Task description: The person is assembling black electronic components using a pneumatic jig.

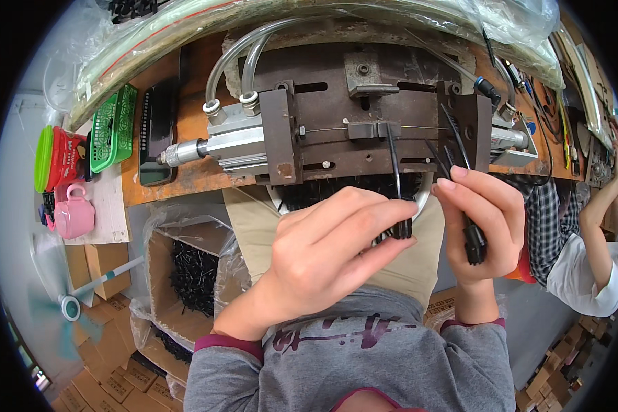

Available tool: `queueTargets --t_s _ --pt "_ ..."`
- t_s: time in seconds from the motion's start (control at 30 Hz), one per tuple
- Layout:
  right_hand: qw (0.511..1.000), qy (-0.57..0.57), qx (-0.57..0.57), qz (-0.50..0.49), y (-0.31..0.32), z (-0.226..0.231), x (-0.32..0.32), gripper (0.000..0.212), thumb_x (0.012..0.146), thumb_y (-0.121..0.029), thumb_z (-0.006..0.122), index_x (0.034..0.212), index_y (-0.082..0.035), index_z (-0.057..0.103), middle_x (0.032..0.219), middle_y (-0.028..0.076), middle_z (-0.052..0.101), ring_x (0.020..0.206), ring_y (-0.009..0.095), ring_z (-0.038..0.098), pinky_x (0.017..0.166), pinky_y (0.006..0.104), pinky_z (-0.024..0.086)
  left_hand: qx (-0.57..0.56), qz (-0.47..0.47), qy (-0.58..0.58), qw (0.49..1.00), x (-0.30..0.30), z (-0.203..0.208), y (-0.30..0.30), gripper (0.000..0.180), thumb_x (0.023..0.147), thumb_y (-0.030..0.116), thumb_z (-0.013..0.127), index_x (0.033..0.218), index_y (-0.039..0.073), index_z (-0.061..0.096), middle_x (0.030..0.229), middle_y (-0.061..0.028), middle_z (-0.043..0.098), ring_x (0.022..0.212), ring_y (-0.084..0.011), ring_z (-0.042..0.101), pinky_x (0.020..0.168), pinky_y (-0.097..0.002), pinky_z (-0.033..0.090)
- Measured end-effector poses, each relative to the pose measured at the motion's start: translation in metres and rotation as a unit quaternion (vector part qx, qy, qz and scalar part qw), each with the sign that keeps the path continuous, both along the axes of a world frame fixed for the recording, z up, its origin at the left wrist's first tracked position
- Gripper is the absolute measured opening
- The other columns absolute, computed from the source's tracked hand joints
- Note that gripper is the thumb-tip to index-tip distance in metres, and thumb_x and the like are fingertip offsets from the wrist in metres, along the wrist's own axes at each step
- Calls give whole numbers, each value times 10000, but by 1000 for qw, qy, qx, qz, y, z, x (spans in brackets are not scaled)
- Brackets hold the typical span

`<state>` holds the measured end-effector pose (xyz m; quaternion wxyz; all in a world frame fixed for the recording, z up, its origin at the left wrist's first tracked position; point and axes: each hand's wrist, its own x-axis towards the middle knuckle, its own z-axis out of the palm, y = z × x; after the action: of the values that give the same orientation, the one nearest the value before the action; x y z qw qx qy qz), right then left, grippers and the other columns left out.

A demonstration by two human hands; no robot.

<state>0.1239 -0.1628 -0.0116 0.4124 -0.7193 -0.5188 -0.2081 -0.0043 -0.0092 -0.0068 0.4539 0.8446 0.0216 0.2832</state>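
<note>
My left hand point(329, 244) pinches a long, thin black piece point(396, 172) between thumb and fingers. Its thicker end is at my fingertips, and its narrow tip points away, overlapping the small metal block point(371, 130) in the middle of the brown metal fixture point(323, 152); contact cannot be told. Closed around several slim black pieces point(456, 134), some with fine teeth along one edge, is my right hand point(484, 216). Their tips fan out over the fixture's right part, and a thick end point(474, 250) hangs below the fingers. Whether they are single parts or joined clips is unclear.
Air cylinders point(244, 147) with clear hoses flank the fixture on the wooden bench point(144, 196). Black parts fill a lined carton point(159, 275) at lower left. A green basket point(113, 130), black tray point(159, 130) and pink cup point(75, 214) stand left. Another person's arm point(601, 213) is at right.
</note>
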Motion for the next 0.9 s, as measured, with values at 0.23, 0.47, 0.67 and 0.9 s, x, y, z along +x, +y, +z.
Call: queueTargets --t_s 0.23,0.47,0.67,0.9 --pt "1000 -2 20 0 -1 -1 3 313 735 131 760 1010 -9 707 1060 137 702 898 228 683 728 304 567 200 87 12 976 11 -20 2 316 650 53 827 943 14 717 1244 -150 672 850 -242 695 755 -329 573" --pt "998 25 54 5 -2 -2 6 267 790 58 776 1024 0 661 1016 156 711 853 233 683 703 316 541 259 102 67 958 20 -18 2 277 678 98 815 929 45 712 1234 -113 692 679 -202 671 615 -286 524" --pt "1000 -13 19 5 -9 -1 6 323 692 95 765 998 2 727 965 126 693 795 231 669 654 310 531 235 85 75 965 19 -17 7 350 656 109 843 985 60 733 1200 -116 708 667 -167 673 608 -270 527" --pt "986 -164 -35 14 0 -2 4 443 577 -33 688 1008 51 749 1023 141 678 750 231 635 619 316 542 -186 -120 50 974 6 14 6 508 593 132 936 1035 -16 737 937 -123 738 815 -189 706 704 -278 564"
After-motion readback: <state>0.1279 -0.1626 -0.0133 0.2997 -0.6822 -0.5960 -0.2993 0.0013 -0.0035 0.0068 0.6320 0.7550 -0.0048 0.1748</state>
